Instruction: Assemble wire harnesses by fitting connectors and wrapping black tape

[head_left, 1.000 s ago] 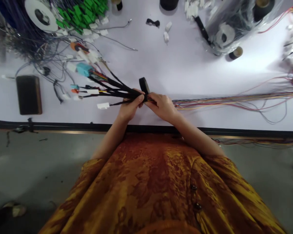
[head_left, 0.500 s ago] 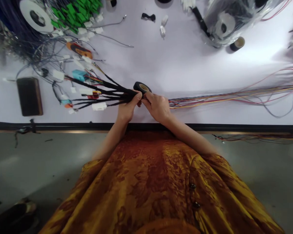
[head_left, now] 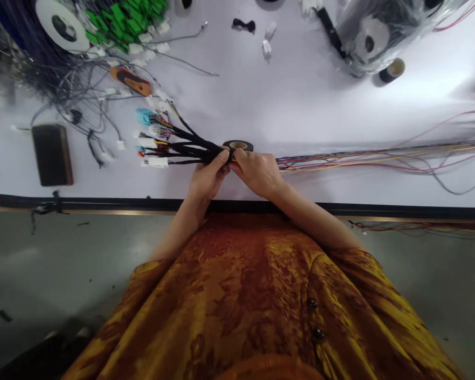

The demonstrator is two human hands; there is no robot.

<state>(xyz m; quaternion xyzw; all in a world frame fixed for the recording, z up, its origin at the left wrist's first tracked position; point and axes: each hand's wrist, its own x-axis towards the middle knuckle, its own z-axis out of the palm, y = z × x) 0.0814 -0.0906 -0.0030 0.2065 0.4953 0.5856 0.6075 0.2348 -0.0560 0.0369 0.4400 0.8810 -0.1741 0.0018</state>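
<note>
Wire harness (head_left: 201, 150) lies crosswise over the near side of the white table (head_left: 301, 105), its middle up in both hands. Left hand (head_left: 208, 179) grasps the black-wrapped part, thumb on top; right hand (head_left: 261, 171) grasps the harness just beside it, fingers closed, fingertips partly hidden. Black tape roll (head_left: 238, 145) sits right at the right fingers, on the far side of the harness; can't tell if they grip it too. Wrapped branches fan out to the left, ending in a light blue connector (head_left: 145, 116), a white connector (head_left: 158, 162) and others, small and blurry. Loose multicolored wires (head_left: 340, 159) run off to the right. Farther out on the left: orange-and-black tool (head_left: 131, 81) beyond the connectors, dark rectangular object (head_left: 53, 154) near the table edge, tangled gray wires, white spool (head_left: 61, 26) beside a pile of green connectors (head_left: 122, 21). Far side: black bow-shaped piece (head_left: 244, 25), small white pieces (head_left: 266, 48) near it. Far right: clear plastic bag (head_left: 370, 39), small dark roll (head_left: 392, 70) just beside it.
</note>
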